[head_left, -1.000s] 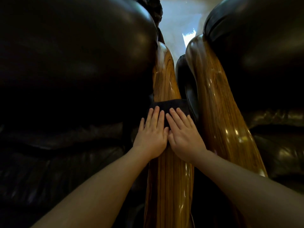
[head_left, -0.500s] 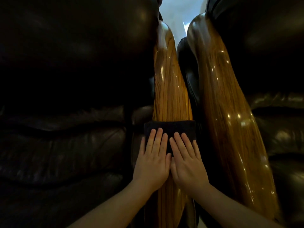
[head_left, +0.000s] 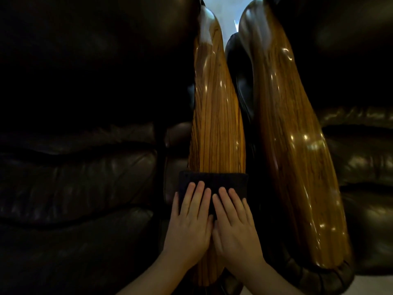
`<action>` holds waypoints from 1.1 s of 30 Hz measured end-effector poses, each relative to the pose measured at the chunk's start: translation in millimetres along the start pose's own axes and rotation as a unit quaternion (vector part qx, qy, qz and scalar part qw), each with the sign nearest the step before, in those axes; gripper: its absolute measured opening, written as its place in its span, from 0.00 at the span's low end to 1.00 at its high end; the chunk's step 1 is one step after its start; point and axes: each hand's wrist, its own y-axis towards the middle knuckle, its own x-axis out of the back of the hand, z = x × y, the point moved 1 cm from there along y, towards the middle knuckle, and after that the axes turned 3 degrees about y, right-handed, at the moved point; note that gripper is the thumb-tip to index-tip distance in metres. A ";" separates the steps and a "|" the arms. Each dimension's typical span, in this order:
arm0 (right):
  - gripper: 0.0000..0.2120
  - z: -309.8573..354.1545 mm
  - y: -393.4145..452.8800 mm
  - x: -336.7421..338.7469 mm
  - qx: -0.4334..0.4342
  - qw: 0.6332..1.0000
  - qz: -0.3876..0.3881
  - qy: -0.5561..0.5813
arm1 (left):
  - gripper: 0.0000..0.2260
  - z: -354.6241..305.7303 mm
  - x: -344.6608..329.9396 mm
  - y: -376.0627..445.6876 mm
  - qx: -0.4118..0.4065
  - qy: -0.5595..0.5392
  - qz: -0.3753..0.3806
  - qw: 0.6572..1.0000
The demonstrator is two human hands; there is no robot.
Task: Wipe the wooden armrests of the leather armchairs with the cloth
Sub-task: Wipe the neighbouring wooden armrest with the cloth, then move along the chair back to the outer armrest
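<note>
Two glossy wooden armrests run away from me side by side. The left armrest (head_left: 214,116) belongs to the dark leather armchair on the left (head_left: 74,177). The right armrest (head_left: 297,145) belongs to the armchair on the right (head_left: 361,156). A dark cloth (head_left: 214,179) lies across the near part of the left armrest. My left hand (head_left: 189,222) and my right hand (head_left: 234,226) rest flat on the cloth side by side, fingers extended and pressing it onto the wood.
A narrow dark gap with leather padding (head_left: 240,86) separates the two armrests. Pale floor (head_left: 225,9) shows beyond their far ends, and a strip of floor (head_left: 370,284) shows at the bottom right.
Both hands and the cloth have slid along the left armrest toward me, from its middle to its near part. More bare wood now shows beyond the cloth.
</note>
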 end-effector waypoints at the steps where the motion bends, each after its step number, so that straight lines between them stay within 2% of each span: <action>1: 0.27 0.9 2.2 6.5 -0.001 1.000 -0.001 0.008 | 0.24 -0.6 4.4 1.0 0.007 -0.021 -0.012 1.000; 6: 0.24 -9.2 25.4 42.5 -0.020 0.998 -0.046 0.042 | 0.22 15.4 36.0 22.2 0.010 -0.099 -0.079 0.992; 10: 0.29 -14.8 48.2 55.7 -0.079 0.995 -0.045 0.032 | 0.28 28.7 51.8 47.5 -0.004 -0.046 -0.041 0.998; 13: 0.28 -9.8 55.4 57.5 -0.097 0.994 -0.040 0.027 | 0.28 31.8 52.6 52.8 -0.004 -0.009 -0.028 1.000; 15: 0.22 -3.6 56.1 64.8 -0.094 0.995 -0.034 -0.005 | 0.25 29.7 56.8 53.4 -0.007 0.004 -0.012 1.000; 17: 0.09 2.9 57.0 76.0 -0.098 0.995 -0.008 -0.029 | 0.18 26.6 65.3 53.0 -0.008 -0.003 0.014 1.000; 19: 0.04 8.9 56.9 89.8 -0.105 0.994 0.021 -0.027 | 0.12 23.6 77.9 49.4 0.002 -0.024 0.041 0.999; 23: 0.02 25.8 48.9 126.4 -0.076 0.995 0.064 -0.006 | 0.11 9.8 115.6 33.3 0.001 -0.063 0.079 0.995; 26: 0.05 39.8 40.9 160.3 -0.065 0.994 0.080 0.020 | 0.11 -0.3 151.3 16.4 0.003 -0.073 0.103 0.992; 29: 0.06 58.2 36.0 196.6 -0.026 0.997 0.076 0.013 | 0.10 -3.7 191.0 0.0 0.017 -0.062 0.077 0.995; 33: 0.05 91.7 33.4 241.5 0.039 0.998 0.054 -0.020 | 0.09 -5.6 249.6 -15.8 0.052 -0.047 -0.001 0.998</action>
